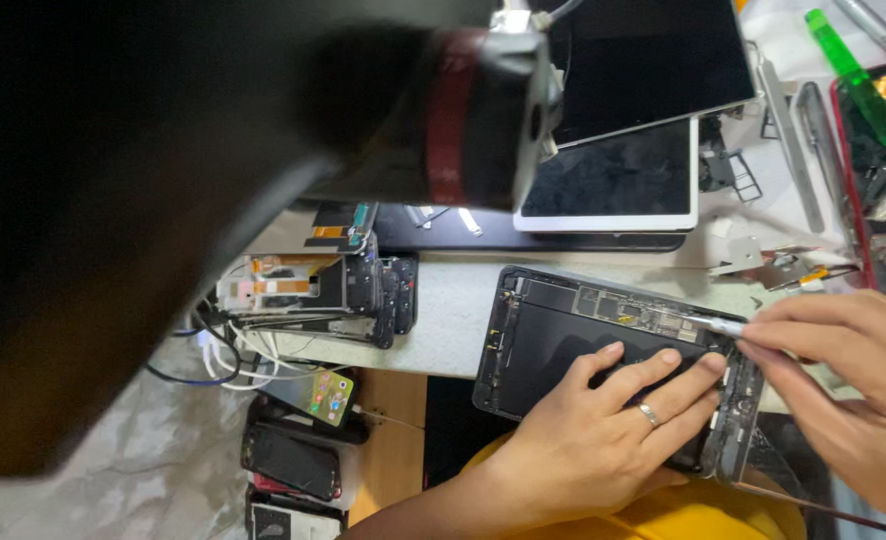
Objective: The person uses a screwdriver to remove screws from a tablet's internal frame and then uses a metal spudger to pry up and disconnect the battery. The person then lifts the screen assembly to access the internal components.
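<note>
An opened tablet point(603, 350), its dark battery and circuit board exposed, lies on a pale mat point(453, 310) at the desk edge. The left hand point(603, 430), fingers spread, presses flat on it. The right hand point(843, 370) pinches a thin metal tool point(715, 324) whose tip touches the board. Two tablet screens point(623, 120) lie beyond; phone parts point(313, 290) are stacked to the left.

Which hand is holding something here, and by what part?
The right hand pinches a thin metal tool by its rear end, tip over the opened tablet. The left hand lies flat on the tablet, gripping nothing.
</note>
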